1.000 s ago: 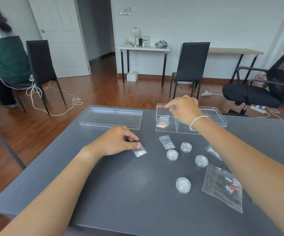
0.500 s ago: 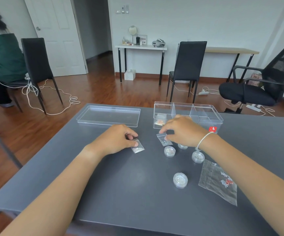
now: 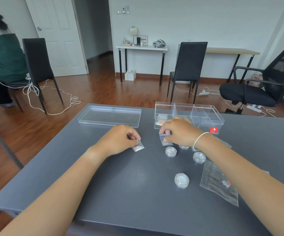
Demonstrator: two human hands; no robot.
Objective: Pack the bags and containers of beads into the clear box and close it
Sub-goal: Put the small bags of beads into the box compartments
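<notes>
Small bead bag (image 3: 165,140) sat pinched under the right hand (image 3: 180,132), thumb and fingertips closed on its upper edge, bag touching the table (image 3: 103,184) just in front of the clear box (image 3: 189,116). We saw the left hand (image 3: 119,140) closed on a second small bag (image 3: 138,147), thumb and forefinger on its top corner, bag lying flat on the table, well apart from the box. Round bead containers stood near the right hand: one (image 3: 171,151) just below the pinched bag, one (image 3: 183,147) partly hidden under the wrist, one (image 3: 199,157) beside the forearm, one (image 3: 181,180) nearer us. A large flat bag (image 3: 218,184) with red and white beads lay under the right forearm, part hidden. The box was open, divided into compartments, with something pinkish already in its left one. Its lid (image 3: 109,115) lay to the left, apart from the box. The pinched bag looked clear, small, with pale beads at the bottom; exact contents too small to tell.
</notes>
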